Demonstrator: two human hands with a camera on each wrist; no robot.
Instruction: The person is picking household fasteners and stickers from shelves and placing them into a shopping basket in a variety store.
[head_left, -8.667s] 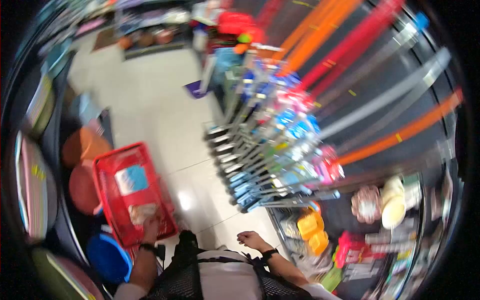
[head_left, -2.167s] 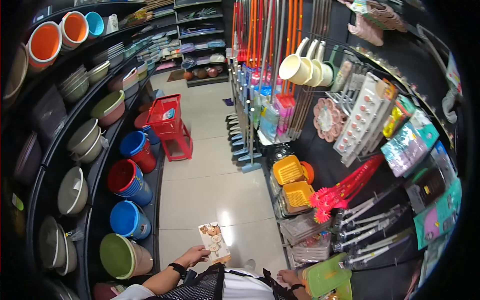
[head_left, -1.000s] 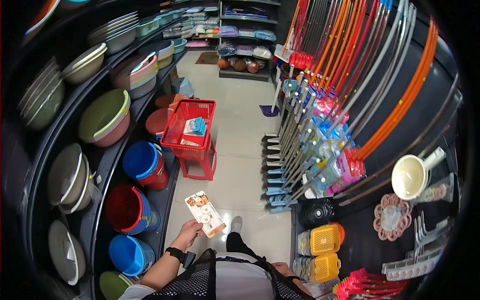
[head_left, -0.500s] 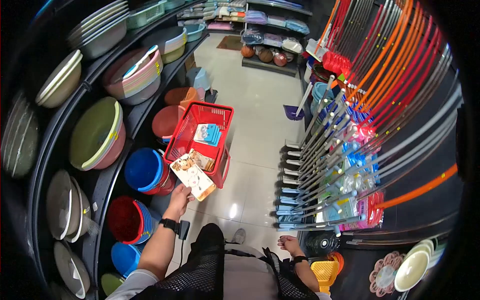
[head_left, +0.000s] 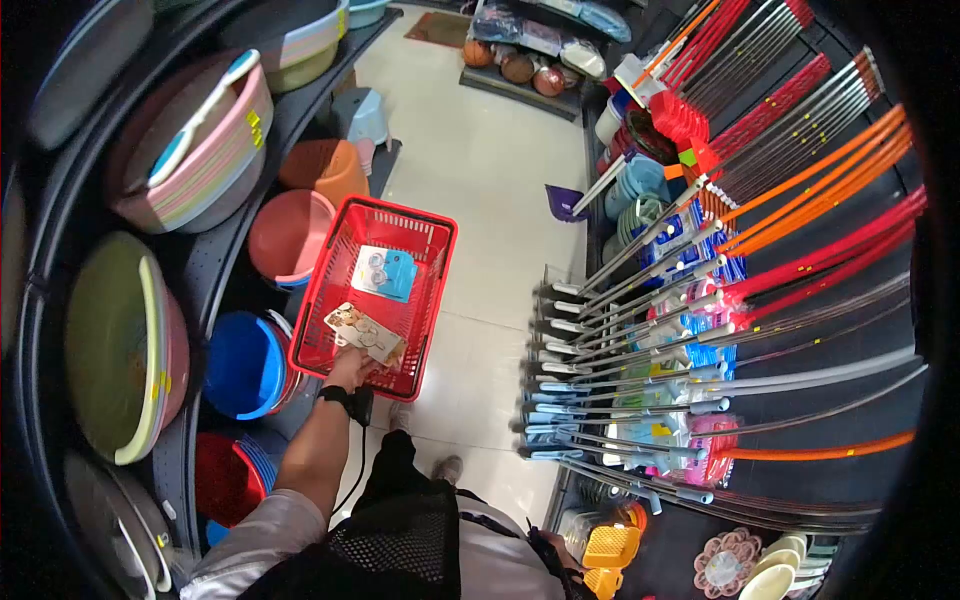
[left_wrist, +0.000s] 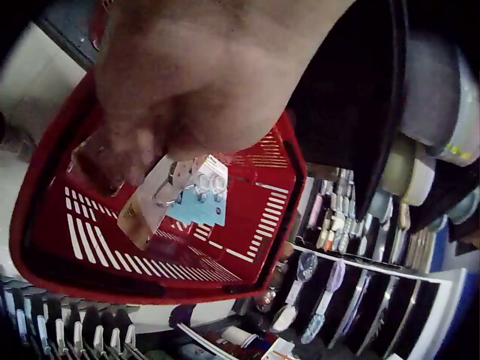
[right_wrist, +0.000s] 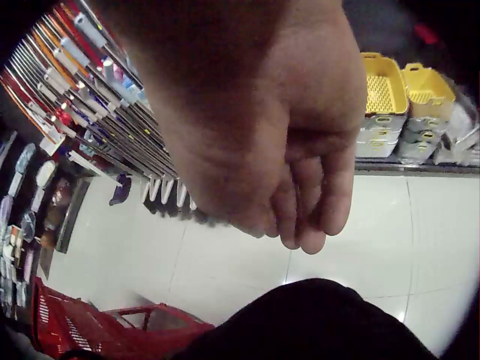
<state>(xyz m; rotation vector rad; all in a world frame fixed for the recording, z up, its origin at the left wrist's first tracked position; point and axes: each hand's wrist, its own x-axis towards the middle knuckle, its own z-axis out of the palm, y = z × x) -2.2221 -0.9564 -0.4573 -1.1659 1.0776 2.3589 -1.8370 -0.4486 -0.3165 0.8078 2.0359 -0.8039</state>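
Observation:
My left hand (head_left: 349, 370) reaches into a red shopping basket (head_left: 405, 212) and pinches a flat printed card (head_left: 365, 332) with cartoon figures by its near edge. In the left wrist view the card (left_wrist: 150, 202) slants below the fingers, inside the basket's walls. A blue-and-white flat pack (head_left: 387, 272) with round shapes on it lies on the basket floor, beyond the card. My right hand (right_wrist: 300, 150) hangs at my side with loosely curled fingers and holds nothing; in the head view it is mostly hidden by my body.
Shelves with buckets, such as a blue bucket (head_left: 240, 365), and stacked basins (head_left: 125, 345) line the left. Along the right stand mops and brooms with long handles (head_left: 640, 385). Yellow baskets (head_left: 610, 547) sit low at the right. A tiled floor (head_left: 480, 260) runs between.
I have stepped up to the basket. My left hand has carried the card forward from beside my body, over the near rim and down into the basket. The right hand stays at my side.

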